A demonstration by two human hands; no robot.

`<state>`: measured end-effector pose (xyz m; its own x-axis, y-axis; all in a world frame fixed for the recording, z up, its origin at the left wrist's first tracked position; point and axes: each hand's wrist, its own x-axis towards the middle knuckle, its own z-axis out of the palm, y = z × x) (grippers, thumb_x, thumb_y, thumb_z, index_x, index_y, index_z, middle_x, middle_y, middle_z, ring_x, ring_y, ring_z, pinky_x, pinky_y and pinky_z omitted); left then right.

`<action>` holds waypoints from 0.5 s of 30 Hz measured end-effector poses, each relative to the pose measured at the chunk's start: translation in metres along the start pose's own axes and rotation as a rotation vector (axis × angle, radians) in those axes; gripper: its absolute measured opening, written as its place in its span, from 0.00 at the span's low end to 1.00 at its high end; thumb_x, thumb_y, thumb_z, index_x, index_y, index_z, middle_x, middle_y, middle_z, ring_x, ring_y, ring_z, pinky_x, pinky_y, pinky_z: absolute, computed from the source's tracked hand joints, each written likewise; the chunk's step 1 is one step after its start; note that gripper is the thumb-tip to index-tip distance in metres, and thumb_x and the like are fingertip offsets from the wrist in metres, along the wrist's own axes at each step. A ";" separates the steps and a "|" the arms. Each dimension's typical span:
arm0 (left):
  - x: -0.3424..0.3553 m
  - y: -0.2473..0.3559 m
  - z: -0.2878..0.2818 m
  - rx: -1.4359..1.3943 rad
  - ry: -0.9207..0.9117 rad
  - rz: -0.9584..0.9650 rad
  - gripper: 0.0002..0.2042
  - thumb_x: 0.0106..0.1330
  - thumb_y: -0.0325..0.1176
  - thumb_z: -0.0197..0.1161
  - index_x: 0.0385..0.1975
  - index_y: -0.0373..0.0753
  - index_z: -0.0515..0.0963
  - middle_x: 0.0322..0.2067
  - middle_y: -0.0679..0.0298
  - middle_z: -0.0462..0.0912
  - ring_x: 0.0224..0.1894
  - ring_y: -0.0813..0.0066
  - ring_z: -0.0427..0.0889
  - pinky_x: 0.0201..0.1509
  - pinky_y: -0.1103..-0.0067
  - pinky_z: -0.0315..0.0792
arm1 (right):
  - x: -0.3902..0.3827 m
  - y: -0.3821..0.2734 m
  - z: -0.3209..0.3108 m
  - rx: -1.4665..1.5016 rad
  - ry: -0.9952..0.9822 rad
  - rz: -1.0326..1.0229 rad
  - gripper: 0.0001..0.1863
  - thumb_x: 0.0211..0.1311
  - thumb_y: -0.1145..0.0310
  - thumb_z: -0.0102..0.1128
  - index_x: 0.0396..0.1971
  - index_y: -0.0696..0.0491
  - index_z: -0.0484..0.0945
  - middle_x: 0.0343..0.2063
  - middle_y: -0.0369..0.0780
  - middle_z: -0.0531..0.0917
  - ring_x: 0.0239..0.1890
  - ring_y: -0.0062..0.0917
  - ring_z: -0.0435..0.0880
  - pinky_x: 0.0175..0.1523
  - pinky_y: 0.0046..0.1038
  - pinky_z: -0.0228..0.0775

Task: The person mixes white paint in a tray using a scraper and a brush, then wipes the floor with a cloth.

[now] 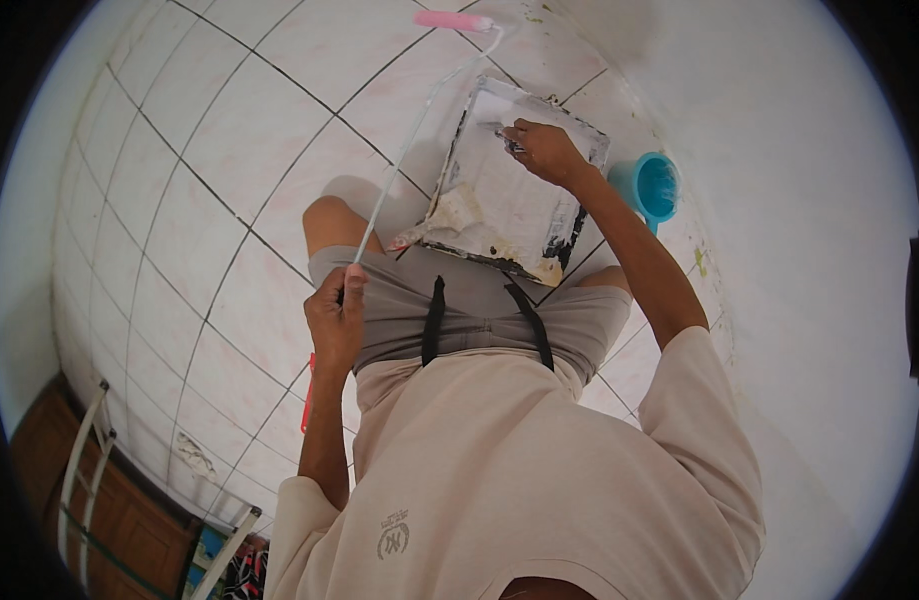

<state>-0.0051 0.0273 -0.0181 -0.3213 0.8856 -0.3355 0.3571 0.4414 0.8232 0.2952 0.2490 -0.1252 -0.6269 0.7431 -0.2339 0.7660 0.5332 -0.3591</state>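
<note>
My left hand (337,318) is closed round the lower rod of a long paint roller (449,20). Its thin pale rod slants up and away to a pink sleeve above the tiles, and a red end shows beside my left forearm. Over the far part of a paint-smeared tray (514,205) my right hand (547,153) has its fingers drawn together. A small grey shape lies at those fingertips, but what it is I cannot make out. At the tray's near left corner rests a paint-caked brush-like tool (451,213) with a reddish end.
Right of the tray stands a blue plastic dipper (654,188), close to the white wall (809,250). My bent legs frame the tray's near side on the tiled floor (249,130). A metal ladder (79,470) and a brown wooden door (129,500) are at the lower left.
</note>
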 end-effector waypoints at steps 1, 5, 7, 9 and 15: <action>0.000 -0.001 0.001 0.001 -0.005 0.007 0.18 0.70 0.43 0.53 0.26 0.33 0.77 0.13 0.70 0.66 0.18 0.84 0.62 0.22 0.82 0.58 | -0.002 0.002 0.000 0.001 0.000 0.002 0.15 0.56 0.64 0.56 0.42 0.53 0.78 0.40 0.42 0.80 0.42 0.37 0.79 0.45 0.36 0.72; -0.001 0.001 0.001 -0.014 -0.012 0.015 0.18 0.70 0.44 0.53 0.26 0.34 0.77 0.13 0.70 0.66 0.18 0.84 0.62 0.22 0.82 0.58 | -0.009 0.012 -0.006 0.189 0.353 0.081 0.12 0.56 0.61 0.59 0.33 0.54 0.80 0.31 0.42 0.83 0.35 0.36 0.82 0.41 0.32 0.74; -0.001 0.002 0.001 -0.013 -0.017 -0.001 0.19 0.70 0.44 0.53 0.26 0.33 0.77 0.13 0.70 0.66 0.18 0.84 0.62 0.22 0.82 0.58 | -0.011 0.013 -0.006 0.266 0.454 0.216 0.12 0.55 0.60 0.60 0.30 0.54 0.81 0.26 0.43 0.84 0.30 0.34 0.84 0.38 0.31 0.75; -0.002 0.003 0.001 -0.005 -0.016 -0.010 0.19 0.70 0.44 0.53 0.26 0.33 0.77 0.13 0.70 0.66 0.18 0.84 0.62 0.23 0.82 0.58 | -0.013 0.014 -0.001 0.642 0.471 0.550 0.14 0.55 0.60 0.62 0.26 0.58 0.80 0.19 0.41 0.82 0.20 0.27 0.83 0.31 0.27 0.75; -0.002 0.008 0.000 0.027 -0.038 -0.048 0.18 0.71 0.43 0.52 0.27 0.34 0.77 0.15 0.70 0.67 0.21 0.84 0.64 0.26 0.83 0.60 | -0.013 0.020 0.027 0.992 0.576 0.809 0.14 0.55 0.64 0.62 0.23 0.62 0.79 0.17 0.41 0.81 0.17 0.23 0.81 0.24 0.23 0.74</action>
<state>-0.0016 0.0289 -0.0106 -0.3057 0.8680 -0.3914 0.3662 0.4866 0.7932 0.3150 0.2395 -0.1537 0.2639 0.8914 -0.3685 0.3125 -0.4404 -0.8417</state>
